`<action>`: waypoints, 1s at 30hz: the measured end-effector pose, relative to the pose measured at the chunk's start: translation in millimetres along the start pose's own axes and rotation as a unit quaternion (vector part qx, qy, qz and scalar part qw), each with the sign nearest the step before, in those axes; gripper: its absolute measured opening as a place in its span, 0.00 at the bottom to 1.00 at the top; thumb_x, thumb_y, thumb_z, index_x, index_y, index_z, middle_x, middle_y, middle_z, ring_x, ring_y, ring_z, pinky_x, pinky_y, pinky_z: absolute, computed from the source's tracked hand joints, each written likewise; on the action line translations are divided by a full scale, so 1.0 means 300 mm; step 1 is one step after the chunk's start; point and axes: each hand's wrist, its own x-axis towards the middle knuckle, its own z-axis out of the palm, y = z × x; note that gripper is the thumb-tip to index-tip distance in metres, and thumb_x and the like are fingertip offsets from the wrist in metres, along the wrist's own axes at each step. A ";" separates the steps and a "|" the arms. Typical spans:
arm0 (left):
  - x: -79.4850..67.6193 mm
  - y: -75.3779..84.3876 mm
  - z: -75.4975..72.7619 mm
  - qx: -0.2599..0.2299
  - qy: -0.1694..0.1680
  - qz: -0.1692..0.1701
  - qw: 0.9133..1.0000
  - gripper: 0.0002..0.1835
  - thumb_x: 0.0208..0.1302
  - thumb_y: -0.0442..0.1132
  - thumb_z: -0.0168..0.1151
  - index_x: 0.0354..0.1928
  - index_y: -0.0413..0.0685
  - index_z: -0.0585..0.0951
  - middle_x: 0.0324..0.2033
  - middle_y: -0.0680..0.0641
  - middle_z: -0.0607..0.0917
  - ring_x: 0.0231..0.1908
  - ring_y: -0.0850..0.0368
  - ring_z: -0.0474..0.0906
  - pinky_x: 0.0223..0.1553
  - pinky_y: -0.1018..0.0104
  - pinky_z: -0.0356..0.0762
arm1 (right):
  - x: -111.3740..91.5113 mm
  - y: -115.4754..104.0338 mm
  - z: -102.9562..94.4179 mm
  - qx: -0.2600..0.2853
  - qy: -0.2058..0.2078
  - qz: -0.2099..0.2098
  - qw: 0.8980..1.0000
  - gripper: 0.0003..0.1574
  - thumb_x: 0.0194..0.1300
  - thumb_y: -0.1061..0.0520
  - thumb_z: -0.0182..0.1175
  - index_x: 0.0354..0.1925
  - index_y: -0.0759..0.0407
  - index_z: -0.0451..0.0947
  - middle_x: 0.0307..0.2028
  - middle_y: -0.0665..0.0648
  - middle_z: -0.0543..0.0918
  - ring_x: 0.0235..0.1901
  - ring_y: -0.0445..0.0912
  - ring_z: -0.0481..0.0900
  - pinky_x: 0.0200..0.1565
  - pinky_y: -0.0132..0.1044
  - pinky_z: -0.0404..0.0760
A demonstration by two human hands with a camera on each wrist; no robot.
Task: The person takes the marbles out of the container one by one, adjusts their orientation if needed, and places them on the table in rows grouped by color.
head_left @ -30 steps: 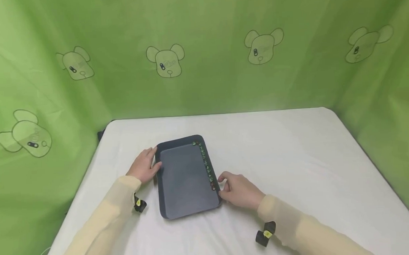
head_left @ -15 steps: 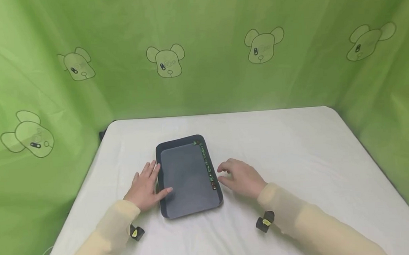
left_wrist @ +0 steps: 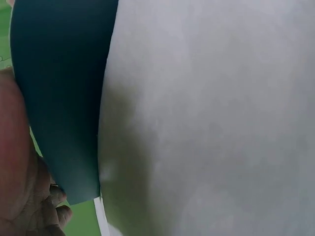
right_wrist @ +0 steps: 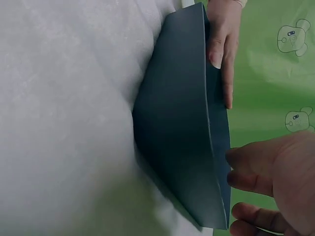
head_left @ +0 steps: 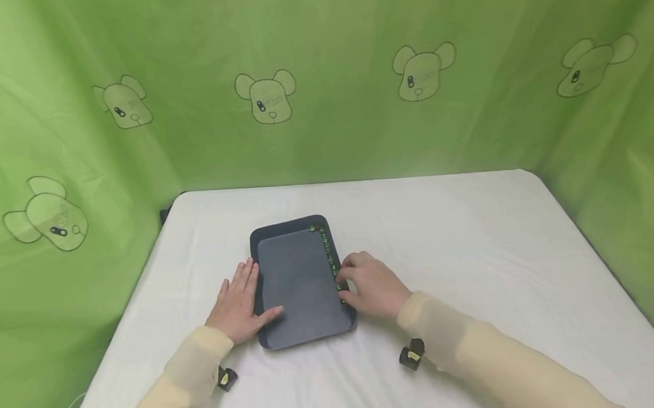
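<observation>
your left hand [head_left: 235, 310] is resting wide, its straight fingers touching the tray's left rim and its thumb hanging over the inside. the tray [head_left: 294, 284] is lying between your hands, its long side pointing away from you, the far end leaning a bit left. the beads [head_left: 326, 244] are sitting inside it in a thin line along the right wall, a few bending round the far right corner. your right hand [head_left: 377, 287] is staying much nearer to them: its fingertips are dipping over the right rim at the line's near end, so most beads are lying farther from you. its thumb and finger are making a narrow gap, but i can't tell if they are pinching a bead.

behind, bear faces [head_left: 270, 106] are showing on the green curtain [head_left: 346, 148], with faint letters too blurry to read. no label is showing on the tray.
</observation>
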 end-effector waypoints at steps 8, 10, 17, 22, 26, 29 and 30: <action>0.000 -0.005 0.014 0.000 -0.009 -0.003 1.000 0.59 0.57 0.77 0.45 0.75 0.37 0.47 0.75 0.40 0.44 0.74 0.45 0.38 0.69 0.39 0.44 | -0.001 -0.021 0.004 -0.037 -0.022 0.007 0.999 0.08 0.53 0.50 0.71 0.34 0.47 0.85 0.53 0.56 0.76 0.53 0.52 0.72 0.50 0.50 0.75; 0.000 -0.007 0.017 -0.004 -0.006 -0.001 1.000 0.59 0.58 0.77 0.46 0.75 0.37 0.47 0.75 0.40 0.45 0.74 0.45 0.39 0.69 0.38 0.44 | -0.004 -0.021 0.008 -0.046 -0.029 0.013 0.998 0.08 0.52 0.49 0.71 0.32 0.46 0.84 0.55 0.57 0.76 0.55 0.52 0.71 0.51 0.50 0.75; 0.003 -0.010 0.022 -0.003 0.004 0.004 1.000 0.58 0.58 0.77 0.45 0.75 0.37 0.48 0.75 0.40 0.46 0.74 0.45 0.40 0.69 0.37 0.46 | -0.009 -0.018 0.034 -0.064 -0.031 0.016 0.997 0.06 0.50 0.50 0.71 0.28 0.45 0.83 0.60 0.60 0.73 0.60 0.54 0.67 0.55 0.52 0.72; 0.000 -0.007 0.016 -0.005 -0.002 -0.001 1.000 0.58 0.59 0.77 0.44 0.75 0.38 0.48 0.75 0.41 0.45 0.74 0.46 0.39 0.69 0.39 0.45 | -0.010 -0.022 0.049 -0.080 -0.023 0.016 0.996 0.06 0.49 0.50 0.70 0.24 0.44 0.80 0.61 0.60 0.71 0.61 0.55 0.67 0.54 0.52 0.73; 0.000 -0.006 0.010 0.002 -0.007 -0.004 1.000 0.58 0.58 0.78 0.43 0.75 0.38 0.47 0.75 0.41 0.45 0.74 0.46 0.38 0.70 0.39 0.44 | -0.007 -0.025 0.058 -0.094 -0.022 0.019 0.995 0.06 0.50 0.50 0.70 0.23 0.44 0.81 0.62 0.60 0.70 0.61 0.56 0.67 0.53 0.52 0.74; 0.001 -0.006 0.005 0.006 -0.006 -0.003 1.000 0.58 0.58 0.77 0.44 0.75 0.38 0.48 0.75 0.41 0.46 0.74 0.46 0.39 0.70 0.39 0.44 | -0.006 -0.029 0.060 -0.099 -0.025 0.024 0.994 0.05 0.51 0.50 0.70 0.24 0.45 0.82 0.63 0.61 0.69 0.61 0.56 0.68 0.53 0.51 0.75; 0.002 -0.005 0.003 0.007 -0.005 -0.003 1.000 0.58 0.58 0.77 0.45 0.75 0.38 0.48 0.75 0.41 0.46 0.74 0.46 0.39 0.70 0.39 0.44 | -0.005 -0.030 0.061 -0.101 -0.028 0.025 0.994 0.04 0.51 0.50 0.70 0.24 0.45 0.83 0.63 0.62 0.69 0.61 0.57 0.68 0.53 0.51 0.75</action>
